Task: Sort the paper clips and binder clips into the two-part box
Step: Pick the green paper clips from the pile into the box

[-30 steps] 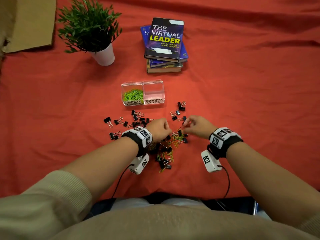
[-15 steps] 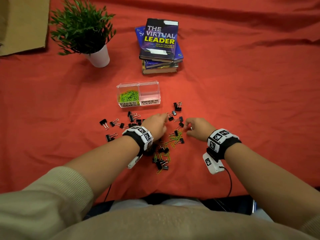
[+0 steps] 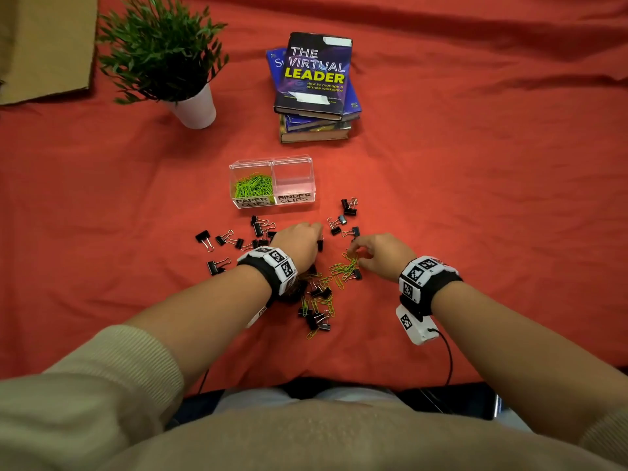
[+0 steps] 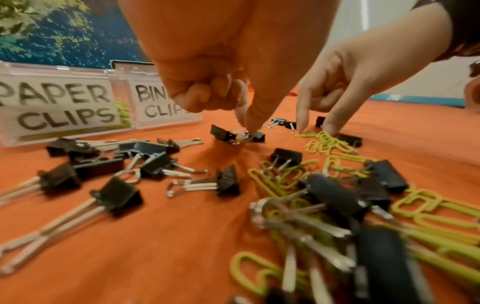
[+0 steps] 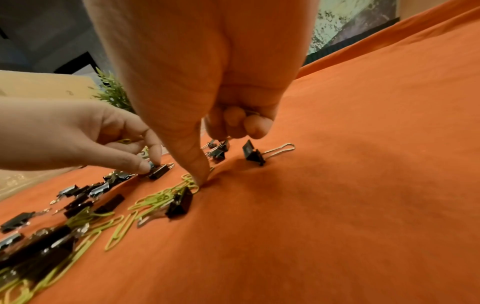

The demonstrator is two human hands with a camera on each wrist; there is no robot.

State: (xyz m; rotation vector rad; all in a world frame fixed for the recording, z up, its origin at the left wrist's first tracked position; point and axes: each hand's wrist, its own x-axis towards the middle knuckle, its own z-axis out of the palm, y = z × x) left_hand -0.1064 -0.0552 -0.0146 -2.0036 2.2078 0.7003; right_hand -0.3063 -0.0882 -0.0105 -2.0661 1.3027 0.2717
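Head view: the clear two-part box (image 3: 272,164) sits on the red cloth (image 3: 475,198) toward the middle of the tabletop. Its left part, labelled PAPER CLIPS, holds a heap of green paper clips (image 3: 254,188); its right part, labelled BINDER CLIPS, looks bare. Nearer the front edge, black binder clips (image 3: 224,238) and loose green paper clips (image 3: 344,268) lie scattered. The left hand (image 3: 299,244) is down among the binder clips just in front of the box; the right hand (image 3: 380,256) is at the far end of the loose paper clips. A potted plant (image 3: 163,56), a stack of books (image 3: 314,83) and a cardboard sheet (image 3: 44,45) lie toward the far edge.

Left wrist view: the left hand (image 4: 221,61) has its other fingers curled in, while thumb and forefinger pinch the wire handles of one binder clip (image 4: 235,134) lying on the cloth, in front of the box's (image 4: 155,67) right part.

Right wrist view: the right hand (image 5: 207,72) has its outer fingers curled against the palm, with something thin and metallic inside them that I cannot make out; its thumb tip presses down at the end of the green paper clip cluster (image 5: 166,194). Whether a clip is pinched cannot be told.
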